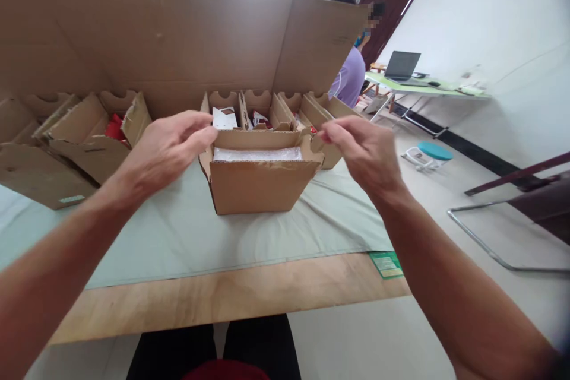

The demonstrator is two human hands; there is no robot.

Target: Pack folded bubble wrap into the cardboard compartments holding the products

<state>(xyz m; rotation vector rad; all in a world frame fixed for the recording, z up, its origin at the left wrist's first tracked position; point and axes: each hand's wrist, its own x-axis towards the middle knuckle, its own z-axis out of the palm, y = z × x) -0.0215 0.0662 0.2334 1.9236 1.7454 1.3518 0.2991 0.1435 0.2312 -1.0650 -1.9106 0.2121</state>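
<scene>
A brown cardboard box (262, 188) with an open top stands on the cloth in front of me, a strip of clear plastic wrapping (258, 155) showing inside. My left hand (176, 145) is at its back left corner, thumb and fingers stretched forward with a small gap between them. Beside those fingertips lies a white packet (225, 119) in a compartment behind the box. At the back right corner is my right hand (360, 148), its fingers bent in towards the thumb. Whether anything is pinched there is hidden.
More cardboard bins (91, 130) stand left and behind, some with red packets (114, 127). A tall cardboard panel (178, 35) rises at the back. Pale cloth (155, 249) covers the wooden table (214, 297). A person in purple (350, 77), a laptop (403, 66) and a stool (431, 152) are beyond.
</scene>
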